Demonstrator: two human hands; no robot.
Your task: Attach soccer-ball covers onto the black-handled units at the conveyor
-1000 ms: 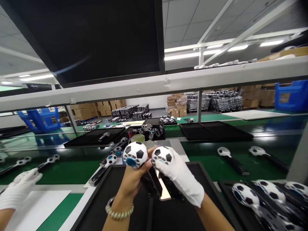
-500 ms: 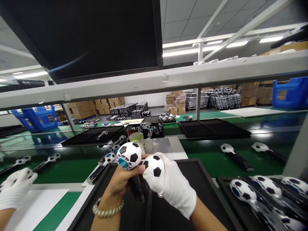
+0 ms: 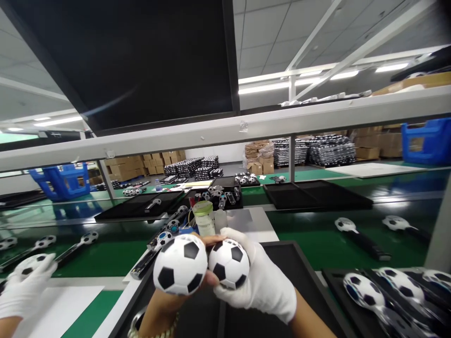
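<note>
My bare left hand [image 3: 172, 300], wearing a bracelet, is closed around a soccer-ball-patterned piece [image 3: 181, 264]. The ball covers most of its fingers and palm. My right hand [image 3: 266, 284], in a white glove, grips a second soccer-ball-patterned piece [image 3: 229, 263] by its right side. The two white-and-black rounds sit side by side, almost touching, and my left fingertips and thumb reach to the right one's edge. Below both hands lies a black divided tray [image 3: 257, 324].
A co-worker's gloved hand [image 3: 30, 286] holds a ball-headed device at far left. More ball-headed devices with black handles [image 3: 362, 239] lie on the green belt [image 3: 292, 239]. Several fill a tray at right. A lidded cup [image 3: 204, 218] stands ahead; a white beam [image 3: 197, 136] crosses above.
The left ball has turned, so its blue part and dark handle no longer show. Both hands have come slightly lower, and the right ball has rotated to show more black patches.
</note>
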